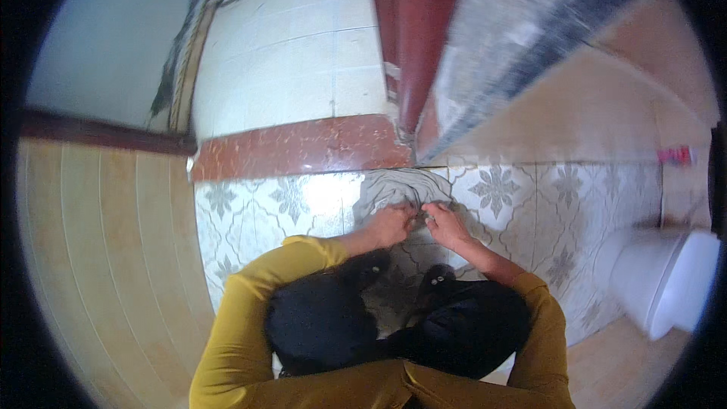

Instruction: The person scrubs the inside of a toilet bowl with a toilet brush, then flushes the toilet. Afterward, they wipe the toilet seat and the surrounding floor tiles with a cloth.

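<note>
A crumpled grey cloth (pixel 406 186) lies on the patterned floor tiles (pixel 494 190), close to the reddish-brown marbled threshold. My left hand (pixel 393 224) is at the cloth's near edge with its fingers curled; whether it grips the fabric is not clear. Just to its right, my right hand (pixel 446 226) has its thumb and fingers bent at the same edge, and its hold is also unclear. The two hands nearly meet, in front of my dark shoes and bent knees.
The marbled threshold (pixel 301 147) borders white tiles (pixel 289 57) beyond. A dark red door frame (pixel 420 28) rises ahead. At the right stands a white toilet or basin-like fixture (pixel 659 278), blurred. A pink object (pixel 676 155) is farther up. Beige tiled wall (pixel 113 227) runs along the left.
</note>
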{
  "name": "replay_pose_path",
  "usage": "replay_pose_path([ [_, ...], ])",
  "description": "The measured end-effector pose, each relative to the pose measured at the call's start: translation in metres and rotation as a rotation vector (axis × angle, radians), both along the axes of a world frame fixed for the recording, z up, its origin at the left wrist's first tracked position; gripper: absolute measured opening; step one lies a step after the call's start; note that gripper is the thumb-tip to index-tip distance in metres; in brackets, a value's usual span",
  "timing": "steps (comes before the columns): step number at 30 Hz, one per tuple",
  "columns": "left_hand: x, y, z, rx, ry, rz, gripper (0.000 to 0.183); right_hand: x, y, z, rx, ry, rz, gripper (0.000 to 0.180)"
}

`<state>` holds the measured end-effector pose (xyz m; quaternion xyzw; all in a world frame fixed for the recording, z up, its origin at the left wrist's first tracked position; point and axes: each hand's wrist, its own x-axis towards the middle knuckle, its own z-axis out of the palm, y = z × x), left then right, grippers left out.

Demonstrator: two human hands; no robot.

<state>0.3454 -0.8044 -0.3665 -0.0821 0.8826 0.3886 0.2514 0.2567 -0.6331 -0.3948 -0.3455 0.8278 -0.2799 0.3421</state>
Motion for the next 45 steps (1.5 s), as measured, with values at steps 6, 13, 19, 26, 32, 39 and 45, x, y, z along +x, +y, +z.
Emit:
replay_pose_path([
  [6, 0.111, -0.042, 0.072, -0.061, 0.038, 0.100, 0.031, 0.000, -0.026, -0.025, 0.189, 0.386, 0.542, 0.065],
  [13, 0.164, -0.038, 0.051, 0.049, -0.118, 0.376, 0.037, 0.034, -0.117, -0.083, -0.122, -0.054, 0.769, 0.069],
  [19, 0.186, -0.040, -0.015, -0.079, 0.199, 0.413, 0.049, 0.047, -0.101, -0.064, -0.099, -0.454, 0.698, 0.055],
  [26, 0.117, -0.058, -0.065, -0.549, 0.356, -0.226, 0.072, -0.016, -0.095, 0.040, 0.244, -0.117, 0.724, 0.048],
  [32, 0.171, -0.160, -0.101, -0.673, 0.338, 0.279, 0.069, 0.026, -0.157, 0.046, 0.453, 0.113, 0.834, 0.043],
  [39, 0.405, -0.179, -0.101, -0.767, -0.092, 1.012, 0.071, 0.147, -0.230, -0.055, 0.094, -0.042, 0.739, 0.038],
  [45, 0.423, -0.156, -0.108, -0.846, -0.358, 1.415, 0.072, 0.239, -0.267, -0.058, 0.076, -0.132, 0.894, 0.038],
])
